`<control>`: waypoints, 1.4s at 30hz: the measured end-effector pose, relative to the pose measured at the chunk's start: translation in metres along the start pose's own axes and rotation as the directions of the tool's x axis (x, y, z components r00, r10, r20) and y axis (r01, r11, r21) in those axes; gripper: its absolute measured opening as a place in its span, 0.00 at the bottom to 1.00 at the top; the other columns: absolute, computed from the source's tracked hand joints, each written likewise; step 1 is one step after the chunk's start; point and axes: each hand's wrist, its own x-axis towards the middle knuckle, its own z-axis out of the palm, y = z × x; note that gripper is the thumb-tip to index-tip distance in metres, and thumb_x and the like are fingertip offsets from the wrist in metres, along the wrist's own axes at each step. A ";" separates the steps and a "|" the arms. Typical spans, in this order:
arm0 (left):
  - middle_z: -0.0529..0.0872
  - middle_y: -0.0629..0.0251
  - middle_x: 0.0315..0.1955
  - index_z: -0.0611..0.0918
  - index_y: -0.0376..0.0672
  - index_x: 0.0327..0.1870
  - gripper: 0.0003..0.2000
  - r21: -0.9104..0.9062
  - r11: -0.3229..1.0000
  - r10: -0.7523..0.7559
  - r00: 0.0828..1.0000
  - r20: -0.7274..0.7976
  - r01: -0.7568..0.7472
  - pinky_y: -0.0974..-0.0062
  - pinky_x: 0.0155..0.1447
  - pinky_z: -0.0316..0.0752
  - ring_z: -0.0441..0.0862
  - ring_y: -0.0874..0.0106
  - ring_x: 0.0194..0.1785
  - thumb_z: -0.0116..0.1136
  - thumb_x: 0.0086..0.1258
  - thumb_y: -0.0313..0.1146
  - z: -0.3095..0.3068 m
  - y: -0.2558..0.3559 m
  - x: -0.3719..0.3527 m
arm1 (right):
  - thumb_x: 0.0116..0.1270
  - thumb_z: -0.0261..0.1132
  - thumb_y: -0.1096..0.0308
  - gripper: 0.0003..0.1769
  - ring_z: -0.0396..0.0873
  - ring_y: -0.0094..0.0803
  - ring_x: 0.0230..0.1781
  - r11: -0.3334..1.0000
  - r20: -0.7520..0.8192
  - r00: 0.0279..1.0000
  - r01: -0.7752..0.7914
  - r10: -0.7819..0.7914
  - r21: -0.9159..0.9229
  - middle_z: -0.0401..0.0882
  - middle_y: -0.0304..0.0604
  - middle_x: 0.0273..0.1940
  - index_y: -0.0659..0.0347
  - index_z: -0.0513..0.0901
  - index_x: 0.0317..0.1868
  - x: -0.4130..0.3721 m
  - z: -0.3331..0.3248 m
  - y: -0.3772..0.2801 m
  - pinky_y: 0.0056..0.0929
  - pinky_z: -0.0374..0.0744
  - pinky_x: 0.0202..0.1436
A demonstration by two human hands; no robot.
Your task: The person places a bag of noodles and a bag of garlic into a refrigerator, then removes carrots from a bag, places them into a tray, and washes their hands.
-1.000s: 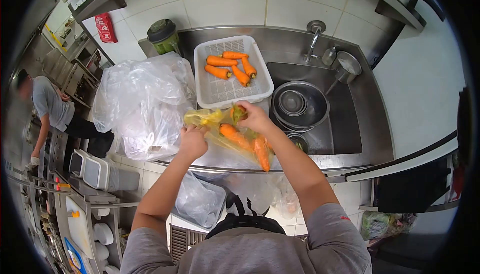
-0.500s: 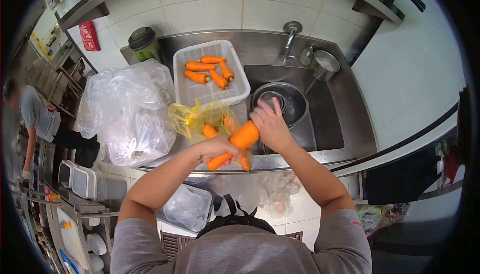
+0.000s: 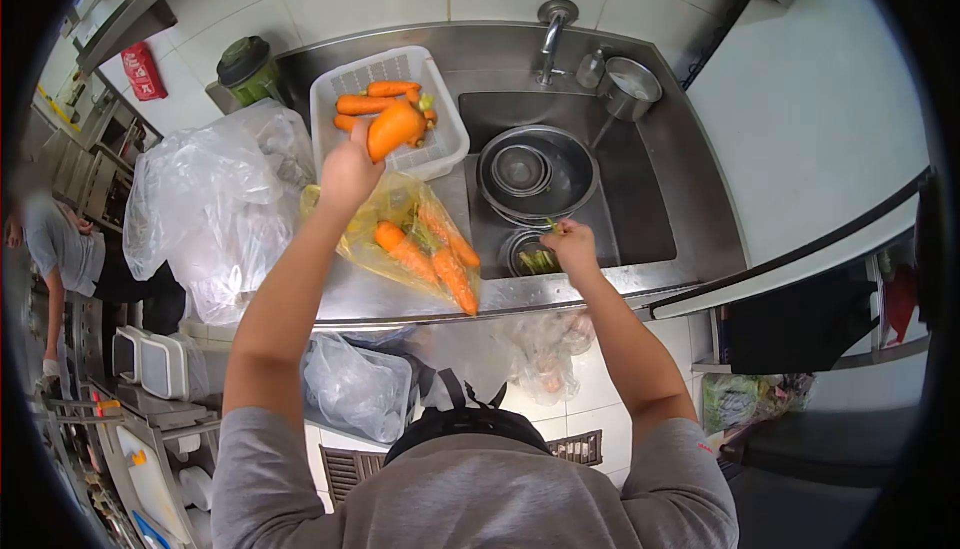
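Observation:
My left hand (image 3: 350, 171) grips a thick orange carrot (image 3: 396, 129) above the white plastic basket (image 3: 456, 149), where several more carrots (image 3: 366, 105) lie. Over the near part of the sink, my right hand (image 3: 574, 249) is closed with a bit of green carrot top (image 3: 553, 226) at its fingertips. Just below that hand is a small round strainer (image 3: 517, 242) with green trimmings (image 3: 538, 262) in it. Between my arms, a yellow plastic bag (image 3: 362, 241) lies open on the counter edge with several leafy carrots (image 3: 449, 275) in and on it.
A large metal bowl (image 3: 582, 211) stands in the sink (image 3: 640, 219) under the tap (image 3: 549, 49). Bulky clear plastic bags (image 3: 200, 199) and a green-filled blender jug (image 3: 250, 74) are at left. A metal pot (image 3: 630, 94) sits back right. Another person (image 3: 60, 239) stands far left.
My left hand has carried the thick carrot up and left from the bag to above the basket. My right hand has come away from the carrot and moved down and right over the strainer.

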 end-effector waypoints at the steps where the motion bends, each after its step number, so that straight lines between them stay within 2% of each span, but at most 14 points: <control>1: 0.82 0.52 0.47 0.72 0.44 0.60 0.29 -0.116 0.986 0.100 0.985 -0.140 -0.117 0.61 0.54 0.76 0.80 0.55 0.50 0.67 0.55 0.33 0.017 -0.014 0.016 | 0.52 0.70 0.65 0.13 0.78 0.33 0.33 0.923 -0.009 0.998 0.053 -0.061 -0.381 0.80 0.45 0.31 0.62 0.79 0.35 0.004 -0.005 0.002 0.32 0.76 0.39; 3: 0.80 0.50 0.50 0.71 0.44 0.60 0.30 -0.206 0.948 0.176 0.940 -0.291 -0.242 0.61 0.57 0.74 0.78 0.55 0.54 0.68 0.54 0.32 0.022 -0.021 0.023 | 0.53 0.72 0.61 0.18 0.81 0.39 0.40 0.704 0.012 0.992 0.100 -0.129 -0.703 0.82 0.47 0.38 0.60 0.79 0.40 0.006 0.003 0.002 0.35 0.77 0.45; 5: 0.76 0.47 0.53 0.71 0.41 0.60 0.30 -0.244 0.915 0.200 0.886 -0.418 -0.322 0.60 0.59 0.72 0.75 0.53 0.58 0.69 0.54 0.31 0.014 -0.004 0.018 | 0.53 0.72 0.54 0.27 0.74 0.49 0.57 0.214 0.037 0.786 0.213 -0.617 -0.953 0.79 0.53 0.51 0.58 0.78 0.50 -0.005 0.033 -0.007 0.43 0.72 0.60; 7: 0.83 0.49 0.40 0.80 0.40 0.44 0.13 -0.454 0.872 0.139 0.982 -0.129 -0.184 0.60 0.49 0.75 0.81 0.53 0.46 0.61 0.58 0.28 0.027 -0.013 -0.009 | 0.53 0.71 0.60 0.27 0.71 0.51 0.61 0.596 0.154 0.838 0.489 -0.523 -0.636 0.77 0.54 0.54 0.59 0.77 0.54 0.001 0.070 -0.016 0.45 0.67 0.66; 10: 0.85 0.51 0.28 0.83 0.41 0.31 0.06 -0.248 0.969 0.035 0.989 0.146 0.002 0.58 0.41 0.78 0.83 0.51 0.35 0.53 0.62 0.28 0.081 -0.049 -0.058 | 0.59 0.65 0.69 0.15 0.78 0.54 0.47 0.690 0.369 0.788 0.613 -0.494 -0.385 0.81 0.53 0.45 0.64 0.80 0.46 -0.011 0.148 -0.053 0.41 0.77 0.52; 16: 0.85 0.48 0.39 0.81 0.42 0.47 0.14 -0.171 0.984 0.057 0.994 0.097 -0.040 0.57 0.50 0.77 0.82 0.50 0.45 0.51 0.60 0.27 0.100 -0.086 -0.079 | 0.60 0.61 0.71 0.19 0.79 0.52 0.48 0.633 0.483 0.855 0.482 -0.190 -0.605 0.81 0.53 0.45 0.58 0.77 0.54 0.042 0.286 -0.002 0.43 0.79 0.50; 18: 0.84 0.45 0.42 0.77 0.41 0.55 0.19 -0.039 0.943 0.330 0.944 0.001 -0.330 0.56 0.53 0.76 0.82 0.50 0.48 0.51 0.60 0.26 0.110 -0.107 -0.083 | 0.62 0.57 0.72 0.21 0.79 0.48 0.51 0.547 0.441 0.884 0.449 -0.157 -0.706 0.80 0.52 0.50 0.57 0.74 0.57 0.043 0.296 0.015 0.42 0.78 0.54; 22: 0.85 0.45 0.41 0.75 0.41 0.60 0.23 -0.071 0.993 -0.057 0.918 0.392 0.092 0.56 0.53 0.76 0.82 0.50 0.48 0.51 0.60 0.25 0.089 -0.117 -0.088 | 0.51 0.68 0.76 0.31 0.78 0.48 0.53 0.622 0.548 0.802 0.560 -0.239 -0.548 0.77 0.56 0.53 0.61 0.72 0.59 0.021 0.258 -0.024 0.41 0.78 0.54; 27: 0.84 0.44 0.42 0.76 0.46 0.61 0.25 -0.183 0.975 -0.032 0.896 0.442 0.125 0.57 0.54 0.76 0.82 0.50 0.47 0.53 0.58 0.25 0.096 -0.121 -0.100 | 0.47 0.76 0.77 0.37 0.78 0.35 0.52 0.894 0.330 0.833 0.382 -0.443 0.234 0.76 0.45 0.49 0.61 0.68 0.57 0.010 0.194 -0.106 0.31 0.77 0.57; 32: 0.84 0.46 0.44 0.78 0.45 0.59 0.23 -0.336 0.933 -0.015 0.946 0.323 0.129 0.58 0.55 0.75 0.82 0.50 0.48 0.54 0.59 0.26 0.094 -0.085 -0.114 | 0.53 0.77 0.71 0.38 0.78 0.35 0.50 0.729 -0.126 0.855 0.498 -0.503 0.470 0.76 0.44 0.49 0.64 0.63 0.60 0.060 0.204 -0.173 0.32 0.77 0.56; 35: 0.84 0.48 0.44 0.80 0.43 0.55 0.20 -0.404 0.910 0.092 0.908 0.408 0.089 0.60 0.54 0.76 0.81 0.50 0.48 0.54 0.59 0.26 0.097 -0.056 -0.132 | 0.62 0.68 0.59 0.29 0.80 0.49 0.48 0.909 0.111 0.966 0.258 -0.234 -0.328 0.79 0.58 0.51 0.67 0.70 0.57 0.072 0.215 -0.166 0.39 0.77 0.55; 37: 0.84 0.46 0.41 0.82 0.41 0.48 0.16 -0.494 0.868 0.268 0.892 0.365 -0.059 0.57 0.51 0.76 0.82 0.48 0.45 0.53 0.58 0.26 0.116 -0.044 -0.154 | 0.64 0.60 0.57 0.20 0.80 0.57 0.46 0.368 0.661 0.730 0.672 -0.177 -0.643 0.82 0.61 0.46 0.67 0.83 0.43 0.106 0.244 -0.079 0.45 0.77 0.52; 38: 0.84 0.44 0.40 0.82 0.39 0.46 0.14 -0.431 0.901 0.284 0.816 0.503 -0.048 0.56 0.49 0.76 0.82 0.47 0.44 0.53 0.58 0.26 0.108 -0.028 -0.164 | 0.62 0.57 0.62 0.16 0.82 0.53 0.41 0.716 0.608 0.791 0.459 -0.060 -0.526 0.84 0.55 0.42 0.66 0.86 0.36 0.061 0.246 -0.078 0.46 0.79 0.47; 42: 0.83 0.39 0.36 0.82 0.33 0.40 0.12 -0.427 0.904 0.247 0.779 0.577 0.029 0.55 0.46 0.76 0.82 0.46 0.42 0.52 0.57 0.25 0.103 -0.016 -0.180 | 0.64 0.55 0.69 0.13 0.84 0.44 0.39 0.213 0.431 0.902 0.429 -0.040 -0.878 0.85 0.50 0.36 0.64 0.86 0.38 0.030 0.271 0.015 0.37 0.81 0.42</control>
